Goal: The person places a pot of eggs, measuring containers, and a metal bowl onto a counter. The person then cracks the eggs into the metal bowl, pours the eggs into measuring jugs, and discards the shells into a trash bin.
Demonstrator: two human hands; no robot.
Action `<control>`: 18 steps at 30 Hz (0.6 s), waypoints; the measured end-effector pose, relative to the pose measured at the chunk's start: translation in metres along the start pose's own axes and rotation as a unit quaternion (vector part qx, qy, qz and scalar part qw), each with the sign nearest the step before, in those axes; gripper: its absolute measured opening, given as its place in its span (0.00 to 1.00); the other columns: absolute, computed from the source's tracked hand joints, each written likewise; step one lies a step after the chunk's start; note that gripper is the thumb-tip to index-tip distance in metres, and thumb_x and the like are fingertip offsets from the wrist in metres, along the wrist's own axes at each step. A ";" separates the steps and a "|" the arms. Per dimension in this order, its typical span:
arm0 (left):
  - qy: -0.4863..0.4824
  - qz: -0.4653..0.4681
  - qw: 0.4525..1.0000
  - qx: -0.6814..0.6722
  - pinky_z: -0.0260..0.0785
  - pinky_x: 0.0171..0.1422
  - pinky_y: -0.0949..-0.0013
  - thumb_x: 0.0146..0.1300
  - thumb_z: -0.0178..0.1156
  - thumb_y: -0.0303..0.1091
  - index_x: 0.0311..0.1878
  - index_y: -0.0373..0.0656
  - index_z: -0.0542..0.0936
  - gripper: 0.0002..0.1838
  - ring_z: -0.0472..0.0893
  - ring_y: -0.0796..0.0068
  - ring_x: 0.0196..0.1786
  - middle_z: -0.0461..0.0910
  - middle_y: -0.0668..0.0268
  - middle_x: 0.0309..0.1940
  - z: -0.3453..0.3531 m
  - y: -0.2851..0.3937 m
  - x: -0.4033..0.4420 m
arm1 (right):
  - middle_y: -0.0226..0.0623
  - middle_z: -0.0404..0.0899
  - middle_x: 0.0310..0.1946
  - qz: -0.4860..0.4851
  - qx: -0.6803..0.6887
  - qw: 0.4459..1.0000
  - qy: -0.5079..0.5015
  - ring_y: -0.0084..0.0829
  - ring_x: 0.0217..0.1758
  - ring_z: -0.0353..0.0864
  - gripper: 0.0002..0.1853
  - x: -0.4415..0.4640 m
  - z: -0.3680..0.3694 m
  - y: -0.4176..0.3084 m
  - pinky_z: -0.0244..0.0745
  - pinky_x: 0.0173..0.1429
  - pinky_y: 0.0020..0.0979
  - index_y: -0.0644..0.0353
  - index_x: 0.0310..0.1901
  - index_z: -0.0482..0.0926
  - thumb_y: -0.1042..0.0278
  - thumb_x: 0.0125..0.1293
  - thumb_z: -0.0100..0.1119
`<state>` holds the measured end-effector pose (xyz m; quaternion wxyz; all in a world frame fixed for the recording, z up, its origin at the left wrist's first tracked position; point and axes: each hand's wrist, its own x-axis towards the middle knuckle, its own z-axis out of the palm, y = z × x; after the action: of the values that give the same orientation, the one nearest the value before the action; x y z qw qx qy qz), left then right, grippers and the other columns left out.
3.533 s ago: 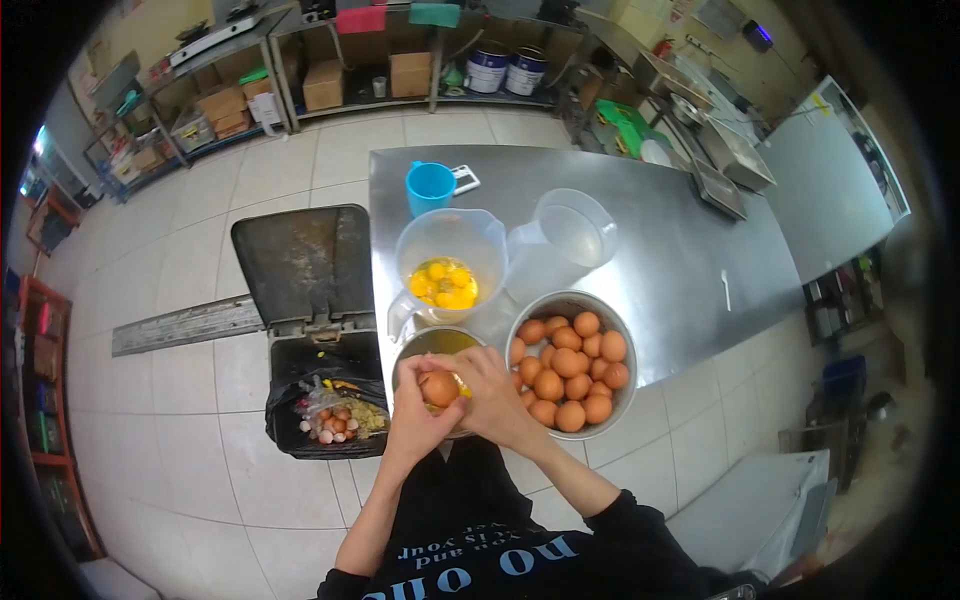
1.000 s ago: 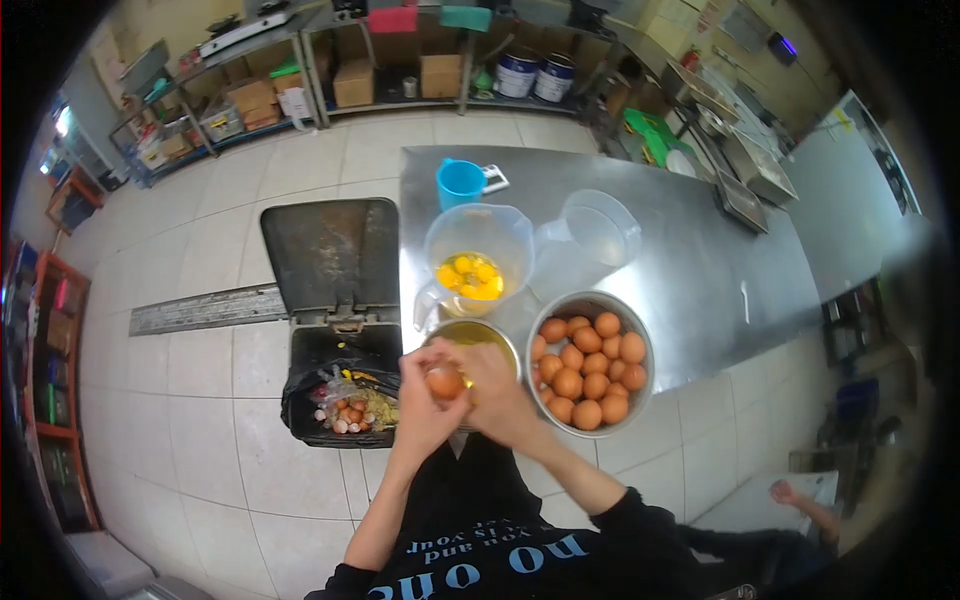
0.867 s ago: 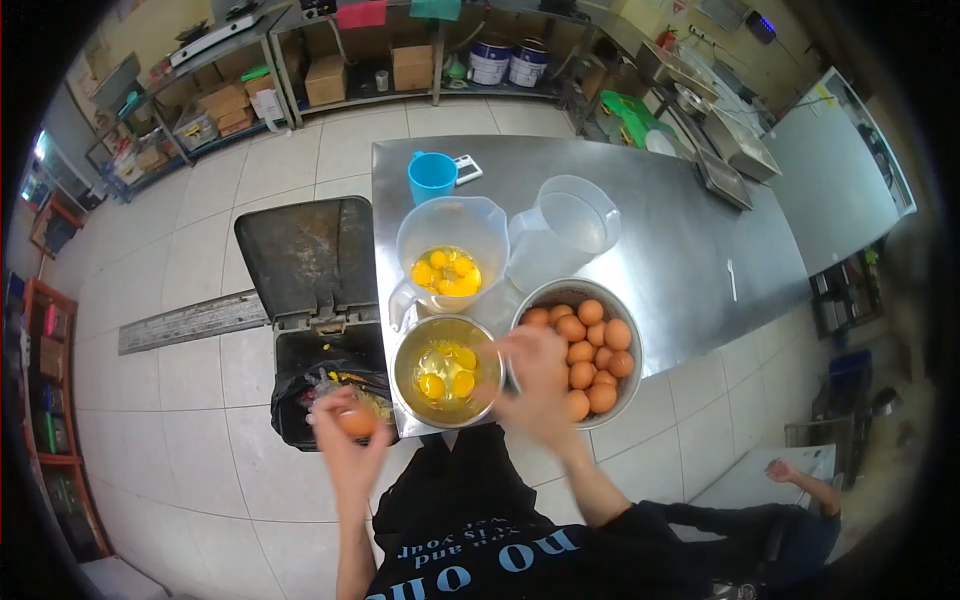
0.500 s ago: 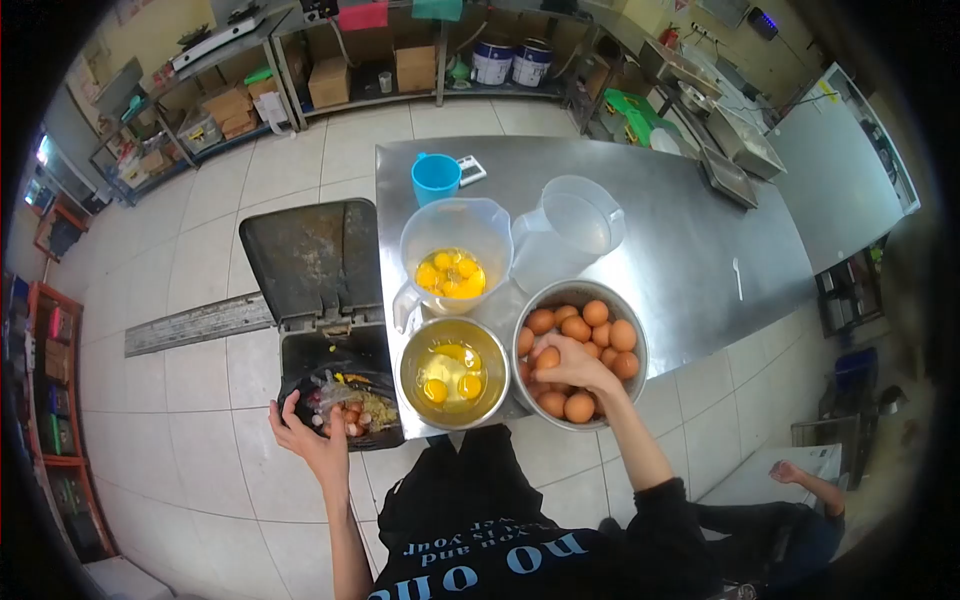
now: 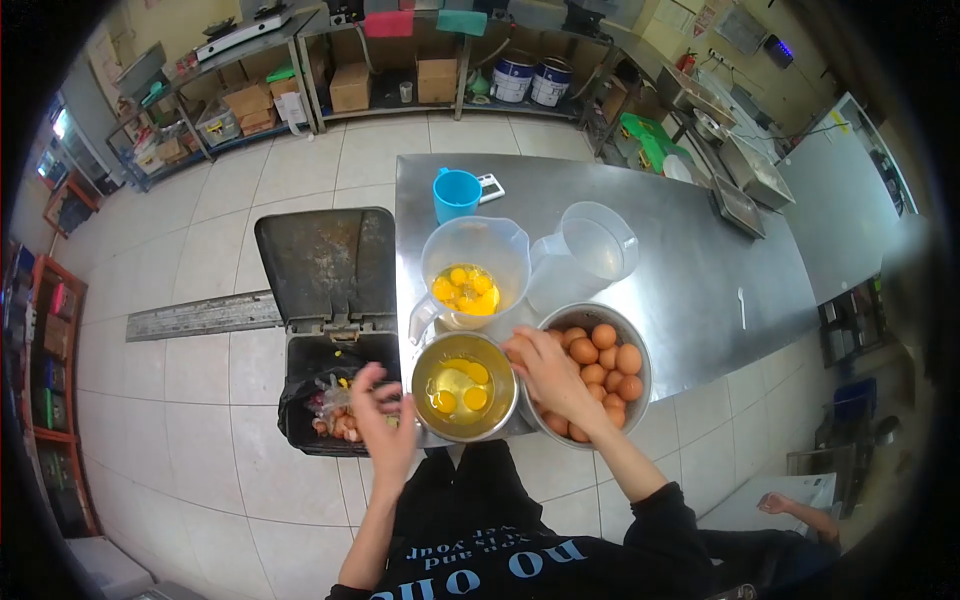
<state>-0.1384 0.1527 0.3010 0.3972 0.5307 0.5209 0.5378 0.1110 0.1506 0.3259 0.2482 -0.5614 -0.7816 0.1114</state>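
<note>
While the right hand [image 5: 555,375] is pinching a brown egg [image 5: 516,348], the egg is sitting at the fingertips, partly covered by them. This hand is hovering between the metal bowl [image 5: 463,345], which is containing cracked eggs [image 5: 476,399], and the pot [image 5: 643,382] of whole eggs [image 5: 629,358]. With fingers spread, the left hand [image 5: 388,425] is hovering between the waste bin [image 5: 310,355] and the bowl.

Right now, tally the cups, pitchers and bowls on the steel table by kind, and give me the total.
Blue cup: 1
Clear pitchers: 2
Metal bowls: 2
Total: 5
</note>
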 end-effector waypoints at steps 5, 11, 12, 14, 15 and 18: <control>-0.219 0.044 0.975 0.012 0.69 0.40 0.79 0.55 0.62 0.21 0.61 0.43 0.72 0.28 0.77 0.81 0.37 0.75 0.66 0.49 0.034 0.040 0.013 | 0.42 0.71 0.51 0.103 0.266 0.958 0.011 0.36 0.52 0.74 0.18 0.012 -0.014 -0.030 0.70 0.56 0.33 0.60 0.55 0.70 0.74 0.64 0.56; -0.271 0.026 0.961 -0.045 0.72 0.36 0.80 0.53 0.66 0.22 0.60 0.44 0.76 0.28 0.78 0.82 0.37 0.76 0.64 0.50 0.043 0.056 0.020 | 0.38 0.74 0.49 0.249 0.527 0.806 -0.103 0.24 0.51 0.75 0.19 0.015 -0.027 -0.046 0.71 0.53 0.25 0.61 0.59 0.66 0.68 0.69 0.54; -0.267 0.002 0.962 -0.055 0.73 0.37 0.80 0.52 0.67 0.21 0.58 0.43 0.77 0.27 0.79 0.82 0.37 0.76 0.64 0.49 0.041 0.055 0.020 | 0.39 0.74 0.50 0.204 0.519 0.823 -0.106 0.24 0.51 0.75 0.20 0.014 -0.028 -0.048 0.71 0.53 0.25 0.61 0.60 0.65 0.68 0.69 0.54; -0.274 -0.009 0.960 -0.055 0.75 0.39 0.79 0.52 0.67 0.21 0.56 0.42 0.78 0.25 0.80 0.81 0.38 0.77 0.63 0.48 0.032 0.051 0.022 | 0.41 0.74 0.51 0.135 0.422 0.891 -0.104 0.28 0.52 0.75 0.21 0.014 -0.025 -0.044 0.71 0.54 0.27 0.61 0.61 0.65 0.67 0.68 0.54; -0.281 -0.021 0.958 -0.054 0.76 0.41 0.78 0.51 0.67 0.21 0.55 0.41 0.79 0.24 0.81 0.80 0.39 0.78 0.63 0.47 0.030 0.049 0.022 | 0.44 0.74 0.51 0.064 0.317 0.941 -0.100 0.32 0.53 0.76 0.23 0.013 -0.024 -0.043 0.71 0.55 0.29 0.62 0.61 0.64 0.67 0.67 0.55; -0.229 0.047 0.972 -0.008 0.78 0.42 0.76 0.50 0.68 0.20 0.54 0.39 0.79 0.24 0.83 0.77 0.39 0.80 0.61 0.44 0.030 0.045 0.019 | 0.50 0.73 0.52 0.077 0.228 0.958 -0.154 0.46 0.54 0.75 0.25 0.021 -0.026 -0.052 0.70 0.58 0.36 0.62 0.61 0.63 0.69 0.63 0.54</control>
<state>-0.1060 0.1694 0.3451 0.4843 0.6604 0.3859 0.4248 0.0765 0.1494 0.3769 0.2368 -0.5245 -0.7187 0.3902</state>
